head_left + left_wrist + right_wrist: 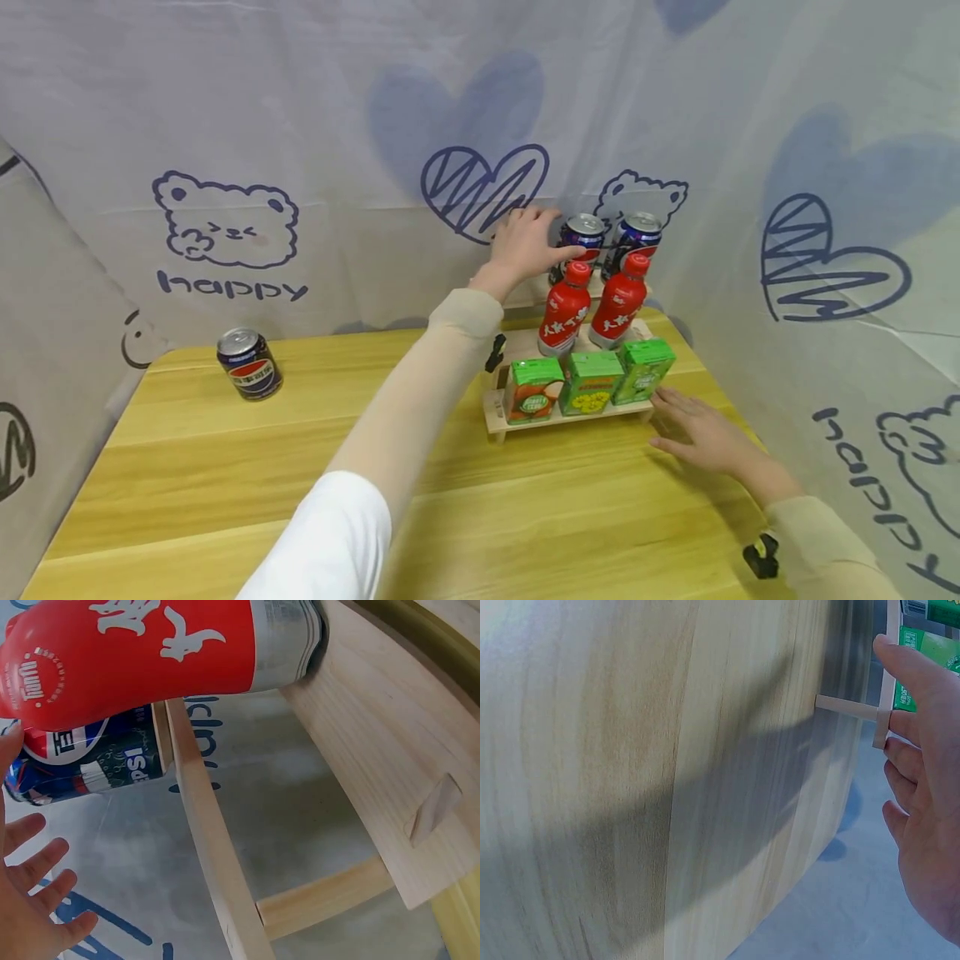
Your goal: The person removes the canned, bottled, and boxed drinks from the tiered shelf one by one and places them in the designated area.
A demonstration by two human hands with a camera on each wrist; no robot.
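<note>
My left hand (525, 242) is beside the left of two Pepsi cans (583, 237) on the top tier of a small wooden stepped rack (517, 343). In the left wrist view its fingers (46, 862) are spread apart, with nothing in them. In front of the cans, two red bottles (567, 310) stand on the middle tier. Green juice boxes (592, 383) fill the lowest tier. My right hand (701, 429) is at the rack's front right corner, fingertips right at the end of the lowest shelf (882, 727), thumb extended along its front.
Another Pepsi can (251, 364) stands upright at the back left of the wooden table (360, 400). Patterned white cloth (337, 167) hangs close behind the rack and along both sides. A black clip (762, 557) shows at the right wrist.
</note>
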